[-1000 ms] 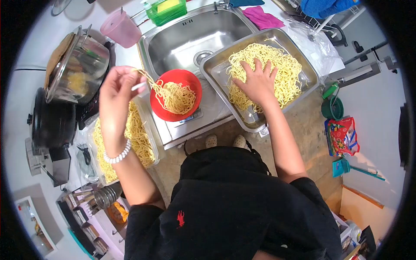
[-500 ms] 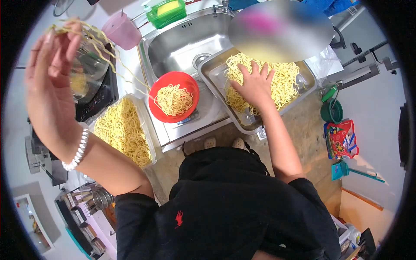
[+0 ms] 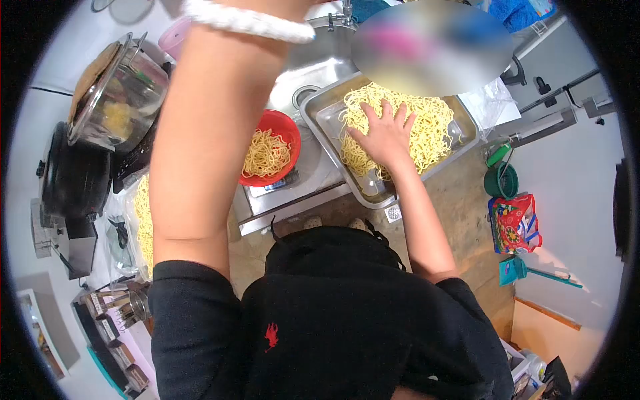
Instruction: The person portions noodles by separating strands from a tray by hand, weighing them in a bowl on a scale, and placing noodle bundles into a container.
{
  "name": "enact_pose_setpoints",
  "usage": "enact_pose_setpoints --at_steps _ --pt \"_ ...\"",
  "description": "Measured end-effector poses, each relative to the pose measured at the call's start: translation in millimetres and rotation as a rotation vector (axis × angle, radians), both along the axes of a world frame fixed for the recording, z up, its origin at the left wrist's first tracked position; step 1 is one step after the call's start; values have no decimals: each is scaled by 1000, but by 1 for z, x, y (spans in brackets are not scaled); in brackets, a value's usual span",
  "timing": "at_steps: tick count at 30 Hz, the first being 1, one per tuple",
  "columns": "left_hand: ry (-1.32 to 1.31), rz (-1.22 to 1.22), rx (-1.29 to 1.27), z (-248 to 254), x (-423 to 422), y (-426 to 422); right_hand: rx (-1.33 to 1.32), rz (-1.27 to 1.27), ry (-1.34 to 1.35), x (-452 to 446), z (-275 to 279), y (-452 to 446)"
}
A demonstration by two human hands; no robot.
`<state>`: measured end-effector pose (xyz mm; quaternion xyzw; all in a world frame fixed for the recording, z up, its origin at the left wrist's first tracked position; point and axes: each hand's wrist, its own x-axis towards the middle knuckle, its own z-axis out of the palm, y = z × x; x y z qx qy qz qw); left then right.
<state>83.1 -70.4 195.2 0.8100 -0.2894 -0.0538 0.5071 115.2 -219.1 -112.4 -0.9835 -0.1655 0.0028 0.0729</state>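
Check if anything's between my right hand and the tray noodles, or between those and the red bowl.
Nothing visible separates your right hand from the noodles; it rests on them. Toward the red bowl, only the rims of the metal tray and bowl intervene. Your left forearm hides part of the bowl.

Bowl (image 3: 291, 131) left of tray (image 3: 327, 121)

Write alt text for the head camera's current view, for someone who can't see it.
A person's right hand rests spread on yellow noodles in a rectangular metal tray by a steel sink. The bare left arm, wearing a white coiled wristband, reaches past the top edge, hand unseen, partly covering a round red bowl of noodles.
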Motion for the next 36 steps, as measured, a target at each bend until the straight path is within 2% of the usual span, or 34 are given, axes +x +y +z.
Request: enact_pose_setpoints --at_steps 3,8,9,13,16,20,26,29,30,33,36 --pt "79 -17 134 -19 6 6 33 0 19 1 0 0" --pt "48 211 413 -96 -15 57 22 -8 10 -1 3 1" --pt "-28 307 432 -107 -29 71 14 -9 2 -1 3 1" --pt "187 650 613 -152 -61 123 -8 -9 -20 -1 3 2" --pt "239 765 594 -185 -87 141 -10 -2 -36 0 1 2" --pt "347 859 503 -205 -107 141 -21 8 -55 1 -1 2" --pt "274 969 451 -222 -109 125 -10 4 -30 0 3 2" --pt "209 930 732 -230 -107 113 -7 4 -12 -1 3 2" --pt "123 923 714 -239 -109 112 -5 6 -7 -2 3 2" --pt "210 1001 459 -229 -105 114 -4 6 -10 0 3 1" --pt "229 987 238 -188 -105 113 -5 3 -4 -1 4 2"
